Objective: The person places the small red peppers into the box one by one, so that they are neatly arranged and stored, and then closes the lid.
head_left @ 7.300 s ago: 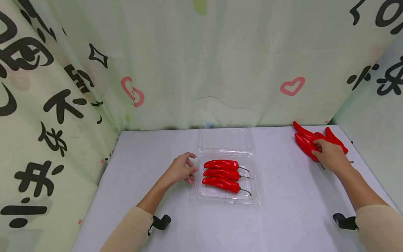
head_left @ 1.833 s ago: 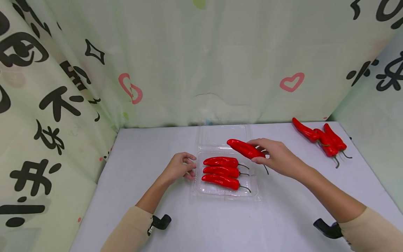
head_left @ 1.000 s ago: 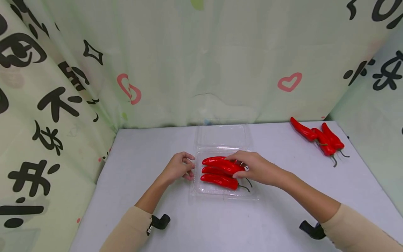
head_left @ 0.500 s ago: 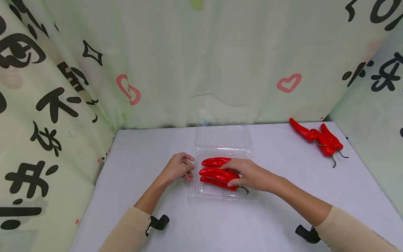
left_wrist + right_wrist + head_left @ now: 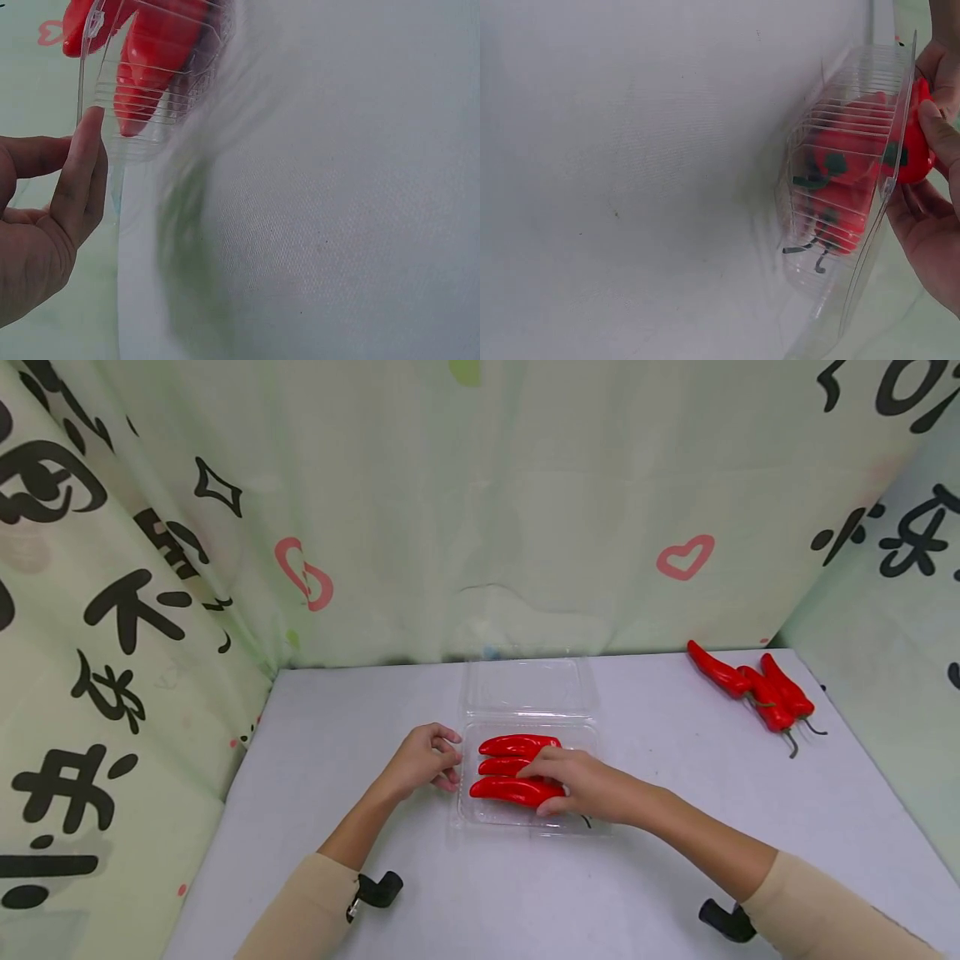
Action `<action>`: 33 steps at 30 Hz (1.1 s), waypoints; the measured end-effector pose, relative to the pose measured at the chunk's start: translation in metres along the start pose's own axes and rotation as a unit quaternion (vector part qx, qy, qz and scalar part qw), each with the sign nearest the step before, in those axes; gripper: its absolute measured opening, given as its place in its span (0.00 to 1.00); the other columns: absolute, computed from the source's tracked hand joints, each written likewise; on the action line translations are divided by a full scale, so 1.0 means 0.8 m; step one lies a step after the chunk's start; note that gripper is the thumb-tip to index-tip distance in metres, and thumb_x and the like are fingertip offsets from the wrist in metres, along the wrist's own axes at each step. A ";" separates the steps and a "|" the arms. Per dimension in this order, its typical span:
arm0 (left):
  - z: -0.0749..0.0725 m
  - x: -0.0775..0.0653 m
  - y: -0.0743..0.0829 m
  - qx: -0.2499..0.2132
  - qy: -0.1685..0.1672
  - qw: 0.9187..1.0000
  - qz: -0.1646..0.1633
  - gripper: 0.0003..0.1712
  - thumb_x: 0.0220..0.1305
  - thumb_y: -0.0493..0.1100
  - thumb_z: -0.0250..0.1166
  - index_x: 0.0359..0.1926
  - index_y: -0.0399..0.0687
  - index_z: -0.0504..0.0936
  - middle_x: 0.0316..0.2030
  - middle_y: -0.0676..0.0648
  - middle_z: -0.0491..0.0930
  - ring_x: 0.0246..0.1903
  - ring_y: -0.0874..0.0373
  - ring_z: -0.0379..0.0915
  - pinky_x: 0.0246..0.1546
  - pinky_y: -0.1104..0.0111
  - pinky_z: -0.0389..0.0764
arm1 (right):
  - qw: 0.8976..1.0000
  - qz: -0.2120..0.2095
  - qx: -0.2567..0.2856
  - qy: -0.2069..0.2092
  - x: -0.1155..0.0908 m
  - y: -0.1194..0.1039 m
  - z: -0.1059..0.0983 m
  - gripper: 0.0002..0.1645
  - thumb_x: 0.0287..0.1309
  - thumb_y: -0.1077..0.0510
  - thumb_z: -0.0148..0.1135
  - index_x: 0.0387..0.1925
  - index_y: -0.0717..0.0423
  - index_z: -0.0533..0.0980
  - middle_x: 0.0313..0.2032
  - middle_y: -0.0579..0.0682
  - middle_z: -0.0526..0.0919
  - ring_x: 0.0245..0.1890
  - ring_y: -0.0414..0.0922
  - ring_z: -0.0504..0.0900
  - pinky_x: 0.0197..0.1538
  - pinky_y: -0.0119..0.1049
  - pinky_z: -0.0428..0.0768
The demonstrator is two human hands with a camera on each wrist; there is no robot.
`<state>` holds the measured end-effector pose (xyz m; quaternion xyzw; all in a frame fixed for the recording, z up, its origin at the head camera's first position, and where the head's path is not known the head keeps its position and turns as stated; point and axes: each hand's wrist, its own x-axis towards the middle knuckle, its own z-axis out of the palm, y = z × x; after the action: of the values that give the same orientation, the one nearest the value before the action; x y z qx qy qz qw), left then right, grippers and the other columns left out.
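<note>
While the right hand (image 5: 581, 783) pinches a red pepper (image 5: 510, 790) over the near part of the clear box (image 5: 495, 816), the left hand (image 5: 422, 762), fingers loosely bent, is beside its left edge; I cannot tell whether they touch; 2 peppers (image 5: 513, 746) lie in the box behind that pepper; the open lid (image 5: 531, 687) is on the box's far side; 3 loose peppers (image 5: 767, 700) rest on the counter (image 5: 525, 893), well right of the box.

The left wrist view's top edge cuts off the red peppers (image 5: 159, 43).
</note>
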<state>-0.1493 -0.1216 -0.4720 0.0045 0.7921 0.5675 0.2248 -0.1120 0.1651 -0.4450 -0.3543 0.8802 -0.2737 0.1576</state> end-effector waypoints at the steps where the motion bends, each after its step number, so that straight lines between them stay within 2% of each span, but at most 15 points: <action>1: 0.000 0.000 0.000 0.000 0.000 1.000 0.001 0.17 0.68 0.32 0.66 0.55 0.33 0.75 0.36 0.35 0.82 0.20 0.57 0.82 0.25 0.66 0.88 | 1.000 0.001 -0.003 -0.003 0.001 -0.001 0.000 0.34 0.52 0.55 0.80 0.61 0.51 0.80 0.55 0.49 0.82 0.56 0.48 0.79 0.50 0.34 0.88; 11: 0.000 0.001 -0.003 -0.002 -0.004 1.000 0.008 0.16 0.69 0.31 0.65 0.54 0.33 0.74 0.37 0.33 0.81 0.19 0.57 0.82 0.24 0.65 0.88 | 1.000 -0.005 -0.022 -0.016 0.007 -0.001 0.005 0.32 0.54 0.52 0.79 0.61 0.47 0.80 0.55 0.48 0.81 0.57 0.47 0.78 0.50 0.33 0.87; 23: -0.001 0.002 -0.003 0.003 -0.004 1.000 0.005 0.17 0.69 0.32 0.66 0.55 0.34 0.75 0.37 0.37 0.81 0.20 0.57 0.83 0.25 0.65 0.89 | 0.998 -0.030 -0.054 -0.008 0.009 -0.005 0.014 0.30 0.54 0.49 0.79 0.59 0.46 0.81 0.50 0.44 0.81 0.51 0.41 0.80 0.49 0.31 0.86; 33: 0.000 0.001 -0.002 0.000 -0.005 1.000 0.007 0.17 0.68 0.32 0.66 0.55 0.33 0.74 0.37 0.36 0.81 0.20 0.57 0.83 0.25 0.65 0.89 | 0.998 -0.034 -0.044 -0.003 0.011 -0.003 0.018 0.28 0.53 0.49 0.80 0.56 0.47 0.82 0.49 0.44 0.81 0.50 0.41 0.80 0.48 0.29 0.86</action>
<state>-0.1498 -0.1221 -0.4736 0.0131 0.7912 0.5687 0.2244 -0.1100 0.1524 -0.4558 -0.3916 0.8782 -0.2389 0.1356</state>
